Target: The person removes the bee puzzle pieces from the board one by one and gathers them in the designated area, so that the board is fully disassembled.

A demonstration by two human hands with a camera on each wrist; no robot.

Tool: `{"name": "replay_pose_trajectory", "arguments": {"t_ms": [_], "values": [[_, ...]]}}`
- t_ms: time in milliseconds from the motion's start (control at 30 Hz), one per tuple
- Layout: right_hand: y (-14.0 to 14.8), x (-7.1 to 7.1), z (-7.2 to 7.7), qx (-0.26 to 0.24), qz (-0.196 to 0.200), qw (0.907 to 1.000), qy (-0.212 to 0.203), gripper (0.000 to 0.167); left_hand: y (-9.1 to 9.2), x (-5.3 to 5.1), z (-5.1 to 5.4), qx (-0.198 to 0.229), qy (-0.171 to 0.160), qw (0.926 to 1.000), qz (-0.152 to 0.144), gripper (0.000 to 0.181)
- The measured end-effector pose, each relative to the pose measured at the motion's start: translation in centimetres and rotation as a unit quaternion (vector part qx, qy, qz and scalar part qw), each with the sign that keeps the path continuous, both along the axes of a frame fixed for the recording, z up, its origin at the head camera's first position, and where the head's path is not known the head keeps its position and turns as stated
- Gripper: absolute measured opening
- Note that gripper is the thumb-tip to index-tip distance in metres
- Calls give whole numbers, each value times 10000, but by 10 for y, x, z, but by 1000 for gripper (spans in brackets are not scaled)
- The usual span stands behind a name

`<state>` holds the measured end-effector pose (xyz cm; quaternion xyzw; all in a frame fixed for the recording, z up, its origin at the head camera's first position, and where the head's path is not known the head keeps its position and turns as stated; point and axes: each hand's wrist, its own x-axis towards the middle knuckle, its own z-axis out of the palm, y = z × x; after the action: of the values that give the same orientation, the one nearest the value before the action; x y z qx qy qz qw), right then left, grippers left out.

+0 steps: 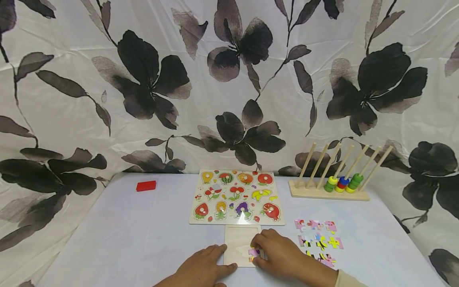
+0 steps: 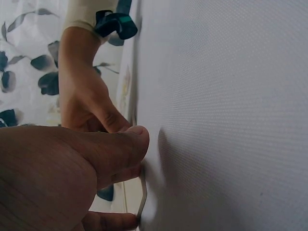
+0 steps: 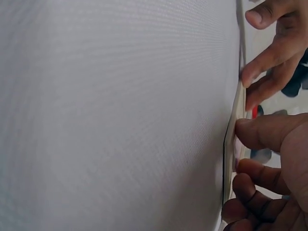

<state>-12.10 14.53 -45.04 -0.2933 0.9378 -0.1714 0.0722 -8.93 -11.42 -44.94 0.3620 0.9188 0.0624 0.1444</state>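
Note:
A small wooden puzzle tray (image 1: 236,245) lies in front of me in the head view. In its lower right corner sits a pink and purple jigsaw piece (image 1: 253,252), partly covered by fingers. My right hand (image 1: 279,253) pinches this piece between thumb and curled fingers; the right wrist view shows its thumb (image 3: 260,131) low over the tray's edge. On the tray's left side rests my left hand (image 1: 204,265), its fingers fairly straight, thumb by the near corner. Several loose jigsaw pieces (image 1: 333,242) lie in rows to the right, the nearest ones partly behind my right forearm.
A fruit peg board (image 1: 222,217) lies just beyond the tray. Behind on the right stands a wooden rack (image 1: 330,194) with upright rods and coloured rings. A red block (image 1: 146,186) lies at the back left. Floral cloth (image 1: 229,91) hangs behind the table.

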Motion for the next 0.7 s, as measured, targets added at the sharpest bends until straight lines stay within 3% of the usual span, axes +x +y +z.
{"name": "replay_pose_trajectory", "arguments": {"t_ms": [467, 700], "values": [[-2, 0, 0, -21, -132, 9999, 86, 31, 1, -1, 2, -133, -2, 9999, 20, 50], [3, 1, 0, 170, -139, 9987, 469, 32, 1, -1, 3, -148, -124, 9997, 120, 52]]}}
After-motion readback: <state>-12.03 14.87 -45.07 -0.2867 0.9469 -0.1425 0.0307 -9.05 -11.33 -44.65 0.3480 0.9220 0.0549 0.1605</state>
